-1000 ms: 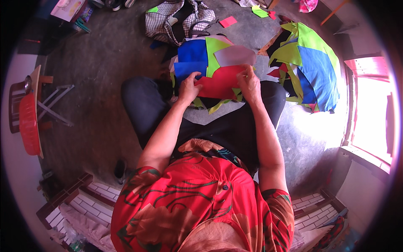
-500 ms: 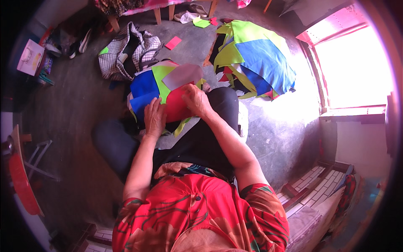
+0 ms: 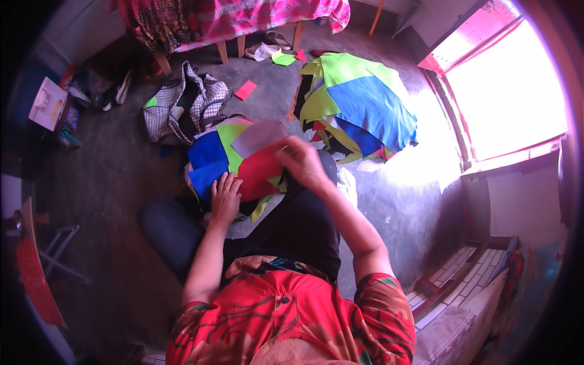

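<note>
My left hand (image 3: 225, 199) lies flat on a heap of cloth pieces in front of my lap, fingers spread. Its fingertips rest where a blue cloth piece (image 3: 207, 175) meets a red cloth piece (image 3: 259, 171). A lime-green cloth piece (image 3: 230, 139) and a greyish cloth piece (image 3: 258, 139) lie at the heap's far side. Over the red piece's right edge is my right hand (image 3: 306, 165), its fingers bent and blurred; whether they pinch anything is not clear.
A larger pile of lime and blue cloth (image 3: 368, 106) sits at the far right. Beyond the heap lie a checked cloth bag (image 3: 163, 113) and a small red piece (image 3: 246, 90). A pink-draped bed (image 3: 243, 21) stands at the back. A bright doorway (image 3: 505, 91) is on the right.
My right hand has lifted off the red cloth and shifted slightly right. My left hand stays on the heap. The whole view has tilted, showing more of the draped bed.
</note>
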`<state>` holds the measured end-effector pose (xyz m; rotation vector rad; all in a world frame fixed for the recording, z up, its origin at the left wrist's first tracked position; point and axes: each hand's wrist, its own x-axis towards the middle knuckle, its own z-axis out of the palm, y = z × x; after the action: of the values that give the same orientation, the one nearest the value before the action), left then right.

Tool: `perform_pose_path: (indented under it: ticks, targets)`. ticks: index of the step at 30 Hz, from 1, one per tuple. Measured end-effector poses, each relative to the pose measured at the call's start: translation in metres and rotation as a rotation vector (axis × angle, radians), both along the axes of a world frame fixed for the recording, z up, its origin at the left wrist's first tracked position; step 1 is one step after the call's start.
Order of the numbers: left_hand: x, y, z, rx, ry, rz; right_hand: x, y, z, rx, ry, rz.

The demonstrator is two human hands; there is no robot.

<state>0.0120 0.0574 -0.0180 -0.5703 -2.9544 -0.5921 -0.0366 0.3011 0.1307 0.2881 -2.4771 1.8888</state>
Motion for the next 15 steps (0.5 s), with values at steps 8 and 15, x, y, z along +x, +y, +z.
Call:
perform_pose_path:
  ticks: [8, 15]
  targets:
    - [-0.001, 0.003, 0.004, -0.002, -0.066, 0.034, -0.098, 0.165, 0.042, 0.540, 0.510, -0.611]
    - [-0.003, 0.005, 0.004, 0.054, -0.074, 0.062, -0.140, 0.244, 0.040, 1.086, 0.258, -0.727]
